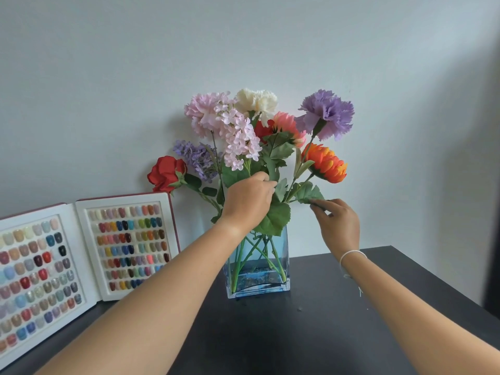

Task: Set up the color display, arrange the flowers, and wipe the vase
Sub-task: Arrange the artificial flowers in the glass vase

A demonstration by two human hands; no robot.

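A rectangular blue glass vase (281, 269) stands on the black table (324, 334) against the wall, holding several artificial flowers (243, 131) in pink, cream, purple, red and orange. My left hand (247, 201) is closed around the stems and leaves just above the vase mouth. My right hand (336, 223) pinches the tip of a green leaf (308, 193) on the orange flower's stem, right of the vase. The open color display (81, 255), a white folding board with rows of painted nail samples, stands propped at the left.
A white wall runs directly behind the vase and display. The table's right edge (443, 282) slants toward me. A dark vertical surface (492, 212) rises at the far right. A white cord bracelet sits on my right wrist.
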